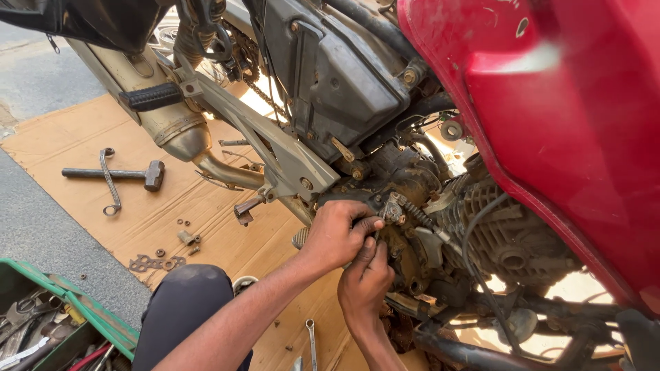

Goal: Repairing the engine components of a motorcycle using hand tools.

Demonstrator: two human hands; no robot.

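Observation:
My left hand reaches in from the lower left, its fingers curled and pinched on a small fitting at the cable end on the dark engine case of a motorcycle. Just below it, touching it, my right hand comes up from the bottom with its fingers pressed against the same spot. Whatever the right fingers hold is hidden. The finned cylinder sits to the right, under the red fuel tank.
Flattened cardboard lies under the bike, carrying a hammer, a bent wrench, a small spanner, loose nuts and chain pieces. An exhaust pipe and footpeg are at upper left. A green toolbox stands at lower left beside my knee.

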